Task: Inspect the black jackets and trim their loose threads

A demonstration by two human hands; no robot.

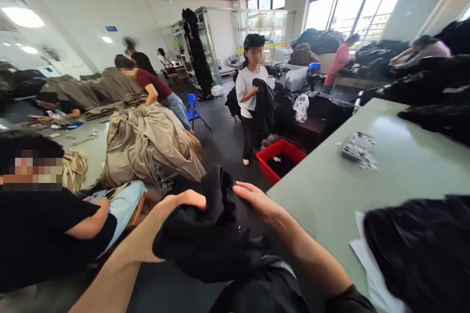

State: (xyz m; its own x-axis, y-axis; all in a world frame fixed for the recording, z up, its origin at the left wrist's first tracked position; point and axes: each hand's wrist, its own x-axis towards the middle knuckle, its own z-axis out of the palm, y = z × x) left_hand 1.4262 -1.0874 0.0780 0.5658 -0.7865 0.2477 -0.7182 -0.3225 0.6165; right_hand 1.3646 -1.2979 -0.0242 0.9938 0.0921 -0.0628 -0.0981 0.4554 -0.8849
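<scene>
A bunched black garment [216, 234] hangs between my two hands, in front of my body. My left hand [185, 200] grips its left side; the thumb lies on top and the other fingers are hidden under the cloth. On the garment's upper right, my right hand [257, 200] holds the fabric with thumb and fingers, partly hidden behind the folds. A small white speck shows on the dark cloth. What kind of garment it is, I cannot tell. More black cloth [260, 291] lies below it, near my lap.
On the right, a pale green table [316, 181] bears a pile of small white tags [359, 149] and black garments [422, 249]. A red bin [281, 149] stands beyond its corner. Khaki garments [147, 142] cover the left table. A person [253, 88] stands ahead; another [44, 234] sits close left.
</scene>
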